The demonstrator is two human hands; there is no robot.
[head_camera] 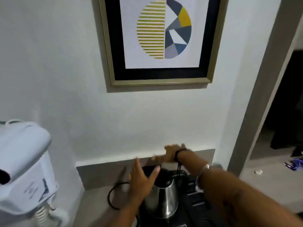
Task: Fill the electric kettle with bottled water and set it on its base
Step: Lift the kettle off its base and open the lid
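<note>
Kettle: steel, on black tray, tabletop's back edge. My left grip wide beside it; right grip blurred, cannot tell.

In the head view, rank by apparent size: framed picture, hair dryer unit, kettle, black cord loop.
Largest to smallest as they appear:
1. framed picture
2. hair dryer unit, though it is cut off by the frame edge and nearer the camera, so unsure
3. kettle
4. black cord loop

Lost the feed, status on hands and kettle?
Left hand open beside kettle. Right hand reaching behind it, grip unclear. No bottle seen. Cord loops left.
</note>
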